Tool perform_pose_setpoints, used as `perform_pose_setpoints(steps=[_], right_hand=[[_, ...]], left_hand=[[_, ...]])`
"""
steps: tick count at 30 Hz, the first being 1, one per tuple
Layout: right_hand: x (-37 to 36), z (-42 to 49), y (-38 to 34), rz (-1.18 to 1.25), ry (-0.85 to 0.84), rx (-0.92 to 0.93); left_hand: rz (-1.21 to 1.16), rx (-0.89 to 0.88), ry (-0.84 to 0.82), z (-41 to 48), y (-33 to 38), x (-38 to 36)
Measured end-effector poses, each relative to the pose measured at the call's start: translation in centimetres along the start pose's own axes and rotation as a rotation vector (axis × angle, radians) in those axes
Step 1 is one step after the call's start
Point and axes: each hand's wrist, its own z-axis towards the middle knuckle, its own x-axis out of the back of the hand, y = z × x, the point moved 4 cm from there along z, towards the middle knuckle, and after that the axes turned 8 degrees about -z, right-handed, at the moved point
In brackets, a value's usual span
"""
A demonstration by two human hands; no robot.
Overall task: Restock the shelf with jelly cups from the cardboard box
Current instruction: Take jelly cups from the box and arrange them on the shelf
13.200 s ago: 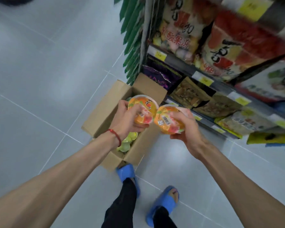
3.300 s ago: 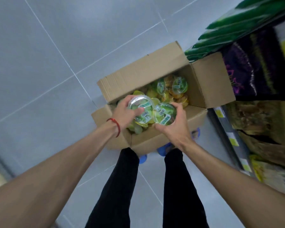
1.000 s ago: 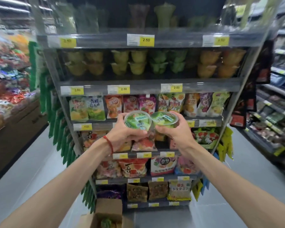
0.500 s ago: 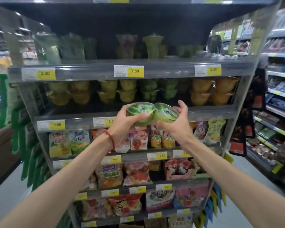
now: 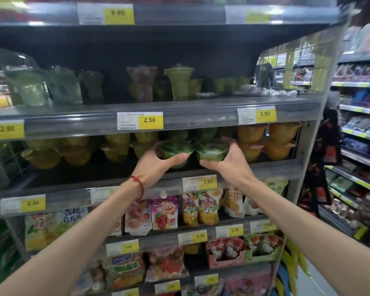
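At the centre of the frame I had the left hand [image 5: 152, 165] cupped under one green jelly cup [image 5: 175, 149], thumb across its front and fingers curled round behind. The right hand [image 5: 229, 165] gripped a second green cup [image 5: 210, 150] the same way. The two cups sat side by side, lids up, rims touching or very nearly, so that both could go in with one push rather than two.

They were at the mouth of the middle shelf [image 5: 276, 168], in the gap between the stacked yellow cups [image 5: 77, 150] toward the left of the frame and the stacked orange cups [image 5: 267, 142] toward the right. What looked like more green cups [image 5: 203, 132] showed dimly behind, which I judged to be the row these belonged to. The hands hid the undersides, so I could not tell whether the bases were resting on the shelf board or were just above it.

Holding them from below and behind left the tops free to pass under the rail carrying the 2.50 price tag [image 5: 150, 120]. The cardboard box was out of view. By my reckoning the placing was under way and neither cup was released yet.
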Motion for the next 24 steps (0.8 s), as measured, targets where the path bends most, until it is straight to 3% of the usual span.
perform_pose_setpoints(steps=[7,11,16,24], right_hand=[[-0.2,0.7,1.1,-0.218,-0.052,-0.028],[0.0,0.5,0.7,-0.264,-0.045,-0.007],[0.2,0.5,0.2,-0.312,-0.126,0.002],[0.5,0.2,0.8,-0.411,-0.071,0.052]], left_hand=[[0.084,0.075,-0.097,0.9,-0.9,-0.6],[0.093,0.092,-0.070,1.5,-1.7,-0.4],[0.106,0.062,-0.049,1.6,-2.1,-0.6],[0.166,-0.002,-0.059,1.7,-1.3,-1.5]])
